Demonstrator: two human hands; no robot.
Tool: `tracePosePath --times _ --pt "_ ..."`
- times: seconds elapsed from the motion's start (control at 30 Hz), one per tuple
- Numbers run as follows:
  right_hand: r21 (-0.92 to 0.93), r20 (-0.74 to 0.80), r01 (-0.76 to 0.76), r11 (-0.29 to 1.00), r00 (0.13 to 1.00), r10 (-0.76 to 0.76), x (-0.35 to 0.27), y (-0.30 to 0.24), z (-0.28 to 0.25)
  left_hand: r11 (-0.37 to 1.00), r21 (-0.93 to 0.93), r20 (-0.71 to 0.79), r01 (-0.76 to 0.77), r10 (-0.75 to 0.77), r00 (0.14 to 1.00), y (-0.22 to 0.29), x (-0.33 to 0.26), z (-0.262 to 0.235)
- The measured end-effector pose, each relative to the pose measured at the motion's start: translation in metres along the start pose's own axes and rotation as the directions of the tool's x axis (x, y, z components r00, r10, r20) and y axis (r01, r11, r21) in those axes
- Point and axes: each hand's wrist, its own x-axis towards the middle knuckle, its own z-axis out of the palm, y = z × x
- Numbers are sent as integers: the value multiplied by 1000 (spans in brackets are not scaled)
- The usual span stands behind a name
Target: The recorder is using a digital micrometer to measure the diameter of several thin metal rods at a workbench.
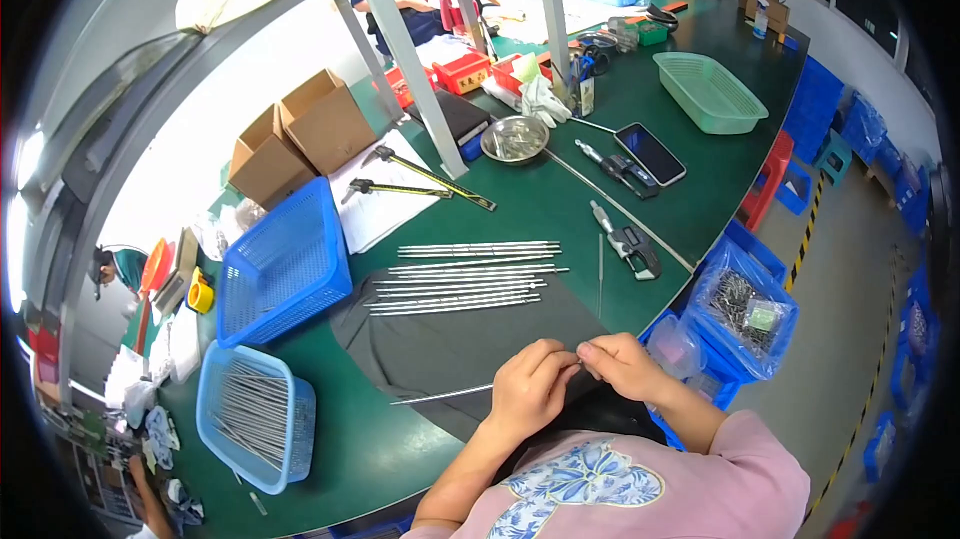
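Note:
My left hand [533, 387] is closed around a thin metal rod [440, 397], whose free end points left over the grey cloth [400, 349]. Close beside it, my right hand [620, 367] pinches with thumb and fingers at the rod's other end; the fingers hide that tip. Beyond my hands, several similar rods [460, 284] lie side by side, roughly parallel, along the cloth's far part. To the left, a light blue basket [301, 439] holds many more rods. A micrometer [640, 255] lies on the green table past my right hand.
An empty blue basket [262, 284] and cardboard boxes [335, 124] stand at left. Calipers [440, 179] rest on paper. Farther back are a second micrometer [625, 176], a phone [652, 154], a metal bowl [490, 147] and a green basket [710, 119]. Blue bins [735, 364] stand right, below the edge.

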Motion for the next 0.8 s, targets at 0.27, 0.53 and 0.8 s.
tracePosePath --times 0.27,0.53,0.8 --pt "-20 -161 68 997 984 -70 14 5 -5 895 -133 89 426 -417 904 -14 -24 -17" --pt "25 -109 256 966 962 -252 24 7 8 131 -919 233 371 -579 781 -15 -7 3" --pt "-605 -589 -189 773 760 -276 43 -4 -79 460 -817 29 348 -570 821 -27 4 -33"
